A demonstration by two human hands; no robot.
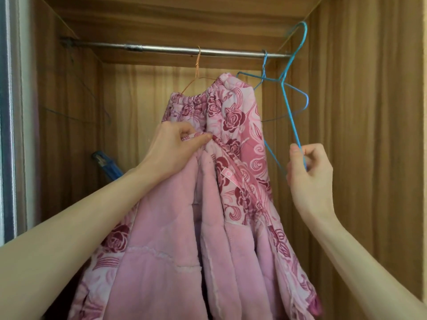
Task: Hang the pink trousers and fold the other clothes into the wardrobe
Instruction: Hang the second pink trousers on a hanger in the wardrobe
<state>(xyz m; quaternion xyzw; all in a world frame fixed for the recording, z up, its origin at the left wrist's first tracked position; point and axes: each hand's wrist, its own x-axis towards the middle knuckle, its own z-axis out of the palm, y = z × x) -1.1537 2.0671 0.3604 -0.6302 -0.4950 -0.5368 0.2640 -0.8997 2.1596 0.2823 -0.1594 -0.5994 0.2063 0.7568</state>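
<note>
Pink trousers [231,125] hang long, twelve to six, on the orange hanger [196,72]. My left hand [175,146] pinches their cloth (nearest). My right hand [308,167], at their three o'clock, grips a blue hanger [290,109] off the rail [161,47].

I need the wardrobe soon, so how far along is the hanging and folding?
Done: the pink trousers hang on an orange wire hanger hooked over the rail. In hand: the left hand pinches their fabric; the right hand holds a blue wire hanger. Left: folding; no other clothes are in view.
</note>
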